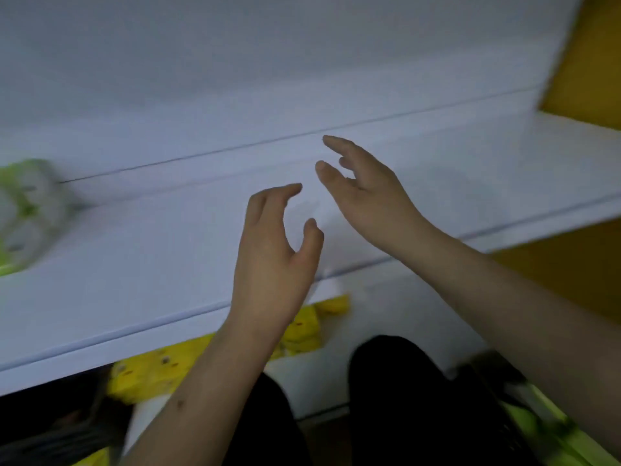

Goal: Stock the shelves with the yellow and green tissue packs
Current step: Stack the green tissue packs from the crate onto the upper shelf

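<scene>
Both hands empty, left hand [272,253] and right hand [366,193] loose-fingered over the white shelf [151,264]; green pack [27,213] sits far left on it, yellow packs [158,368] below — I judge them light, squashy, slick-wrapped, best gripped across both sides.

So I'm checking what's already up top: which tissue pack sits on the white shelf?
The green tissue pack, at the far left of the white shelf. The yellow tissue packs lie below its front edge.
</scene>
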Tool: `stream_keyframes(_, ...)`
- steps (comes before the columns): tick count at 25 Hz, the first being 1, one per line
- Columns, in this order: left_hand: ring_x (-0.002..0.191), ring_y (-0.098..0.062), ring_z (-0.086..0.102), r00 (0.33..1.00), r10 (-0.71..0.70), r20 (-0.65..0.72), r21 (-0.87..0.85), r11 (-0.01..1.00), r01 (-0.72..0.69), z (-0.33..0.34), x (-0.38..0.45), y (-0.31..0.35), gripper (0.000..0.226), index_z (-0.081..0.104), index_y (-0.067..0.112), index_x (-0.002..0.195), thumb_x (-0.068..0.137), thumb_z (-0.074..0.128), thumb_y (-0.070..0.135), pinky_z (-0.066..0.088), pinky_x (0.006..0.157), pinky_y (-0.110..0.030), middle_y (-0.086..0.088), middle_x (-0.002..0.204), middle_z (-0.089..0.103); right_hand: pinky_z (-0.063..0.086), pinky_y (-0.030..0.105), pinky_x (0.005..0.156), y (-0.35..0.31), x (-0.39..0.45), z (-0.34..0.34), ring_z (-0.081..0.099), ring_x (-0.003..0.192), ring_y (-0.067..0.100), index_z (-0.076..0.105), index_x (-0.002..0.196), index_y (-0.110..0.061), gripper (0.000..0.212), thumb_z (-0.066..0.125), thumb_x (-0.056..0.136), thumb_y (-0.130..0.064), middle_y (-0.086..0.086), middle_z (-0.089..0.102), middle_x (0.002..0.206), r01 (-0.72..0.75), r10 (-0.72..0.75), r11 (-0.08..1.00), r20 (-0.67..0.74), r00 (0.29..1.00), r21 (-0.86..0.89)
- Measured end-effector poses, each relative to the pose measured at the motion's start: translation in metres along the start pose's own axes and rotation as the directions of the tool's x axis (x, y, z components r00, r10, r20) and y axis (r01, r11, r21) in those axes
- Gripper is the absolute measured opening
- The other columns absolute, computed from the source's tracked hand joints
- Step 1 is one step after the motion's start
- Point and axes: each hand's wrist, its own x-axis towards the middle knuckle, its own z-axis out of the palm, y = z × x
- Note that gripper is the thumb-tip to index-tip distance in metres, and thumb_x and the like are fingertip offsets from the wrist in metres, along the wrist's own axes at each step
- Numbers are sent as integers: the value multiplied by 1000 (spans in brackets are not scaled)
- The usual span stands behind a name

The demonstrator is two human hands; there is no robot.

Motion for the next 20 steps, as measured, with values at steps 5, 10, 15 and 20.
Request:
stream_keyframes(5,110,1,52,936,146,321,-204,976,-82,149,-68,89,35,55,23,125,90,56,18,41,93,-13,10,121,52,42,21,100,88,-106,-147,49,123,4,45,141,-22,43,46,100,-36,-11,49,141,-179,137,976,-293,946,-121)
stream_keyframes(10,106,-16,54,668,130,732,-122,991,-60,285,-147,116,35,55,20,126,91,55,24,47,91,-33,0,120,49,42,19,84,227,-245,-230,54,114,11,46,139,-18,45,43,101,-40,-1,53,134,-657,524,731,-464,714,-186)
stream_keyframes(15,111,-35,56,277,-120,953,117,993,27,370,-227,96,40,58,12,123,87,58,28,48,93,-43,-15,123,52,47,36,80,361,-365,-221,60,107,32,37,145,-10,54,54,97,-29,14,49,141,-923,864,306,-339,373,-234)
stream_keyframes(20,102,-37,61,143,-220,965,225,974,-22,406,-242,70,29,65,7,102,86,55,29,53,85,-44,-19,108,63,49,43,89,432,-395,-167,48,121,38,32,148,-15,67,60,88,-24,12,38,147,-743,904,310,-57,424,-593)
